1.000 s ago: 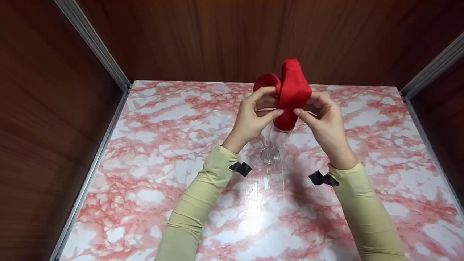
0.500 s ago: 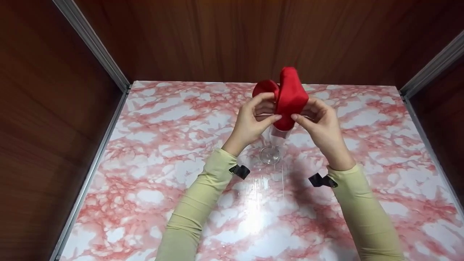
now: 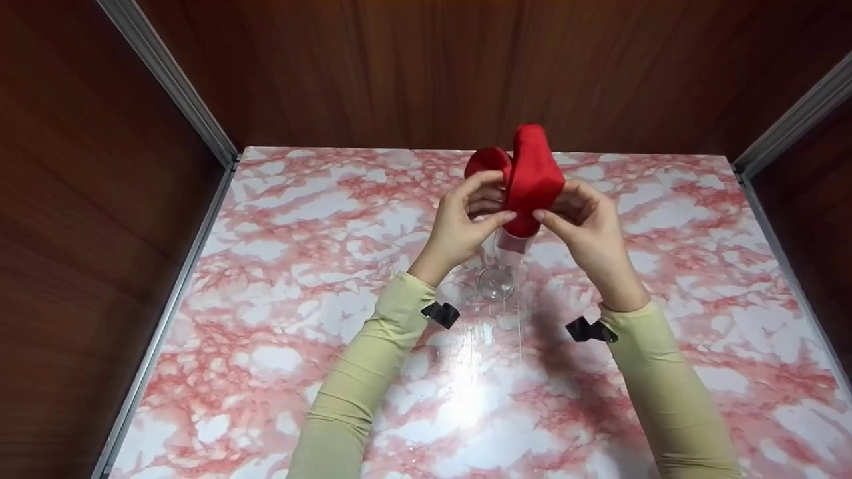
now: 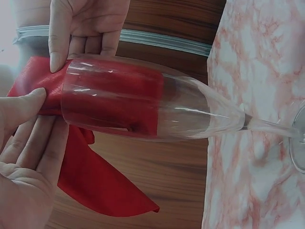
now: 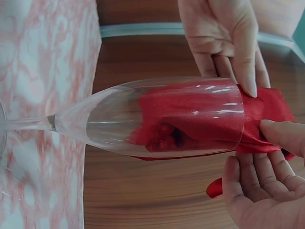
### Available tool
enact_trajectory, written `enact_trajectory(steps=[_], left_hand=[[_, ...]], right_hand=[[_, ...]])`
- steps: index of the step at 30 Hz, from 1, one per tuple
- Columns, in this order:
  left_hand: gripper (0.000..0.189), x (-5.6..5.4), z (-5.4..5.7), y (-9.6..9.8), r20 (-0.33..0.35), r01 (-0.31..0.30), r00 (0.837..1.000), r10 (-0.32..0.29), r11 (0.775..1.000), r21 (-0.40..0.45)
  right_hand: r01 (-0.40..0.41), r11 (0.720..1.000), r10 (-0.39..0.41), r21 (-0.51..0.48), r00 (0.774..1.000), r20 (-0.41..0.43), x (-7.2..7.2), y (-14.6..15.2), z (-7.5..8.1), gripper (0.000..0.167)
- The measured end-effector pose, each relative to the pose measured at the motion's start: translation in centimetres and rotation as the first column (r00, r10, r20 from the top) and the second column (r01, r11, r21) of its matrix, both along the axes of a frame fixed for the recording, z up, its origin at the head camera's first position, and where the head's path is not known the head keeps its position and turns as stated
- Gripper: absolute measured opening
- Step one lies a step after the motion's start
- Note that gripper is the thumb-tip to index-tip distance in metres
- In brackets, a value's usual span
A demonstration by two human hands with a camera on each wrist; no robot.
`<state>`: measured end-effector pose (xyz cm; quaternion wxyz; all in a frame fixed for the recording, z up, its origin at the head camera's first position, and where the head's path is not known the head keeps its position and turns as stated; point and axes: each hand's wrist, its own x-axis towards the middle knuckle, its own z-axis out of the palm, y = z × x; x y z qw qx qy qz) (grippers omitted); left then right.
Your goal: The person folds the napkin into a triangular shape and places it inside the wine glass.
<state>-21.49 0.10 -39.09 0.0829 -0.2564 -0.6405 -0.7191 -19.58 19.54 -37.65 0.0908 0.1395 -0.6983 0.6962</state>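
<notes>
A folded red satin napkin [image 3: 534, 174] stands partly inside a tall champagne flute [image 4: 190, 109], which is upright with its round foot [image 3: 495, 285] on the table. Through the clear bowl, the napkin's lower part [image 5: 190, 114] fills the upper portion. A loose flap [image 4: 105, 183] droops outside the glass. My left hand [image 3: 459, 216] pinches the cloth from the left just above the rim, thumb in front and fingers behind. On the other side my right hand [image 3: 589, 223] pinches it likewise, thumb close to the left thumb.
The table [image 3: 279, 359] has a red-and-white marbled top. Brown wood-grain panels [image 3: 373, 73] rise behind it and at both sides, with metal strips [image 3: 170, 76] at the corners. Black camera mounts [image 3: 441, 315] sit on both pale green sleeves.
Both hands and the napkin have moved down toward the glass, mostly in the first half second. Since then they have hardly moved. The flute's foot stays in place.
</notes>
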Motion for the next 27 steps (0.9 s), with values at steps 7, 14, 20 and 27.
enact_trajectory(steps=[7,14,20,27], left_hand=[[0.045,0.4,0.3,0.1,0.009,-0.005,1.000,0.005,1.000,-0.004],[0.044,1.4,1.3,-0.1,-0.011,-0.012,1.000,0.012,1.000,-0.014],[0.047,0.3,-0.5,0.0,-0.011,-0.028,1.000,0.027,0.999,-0.029],[0.046,0.3,-0.9,-0.1,-0.002,-0.020,1.000,0.020,0.999,-0.030]], right_hand=[[0.015,1.000,-0.015,0.016,1.000,0.002,0.0,0.1,-0.3,0.027],[0.030,0.999,-0.030,0.040,1.000,0.002,0.0,0.1,-0.5,0.025],[0.046,0.994,-0.043,0.097,0.999,-0.034,0.8,-0.5,0.7,0.023],[0.037,0.993,-0.034,0.113,0.999,-0.028,1.5,-0.9,1.6,0.024]])
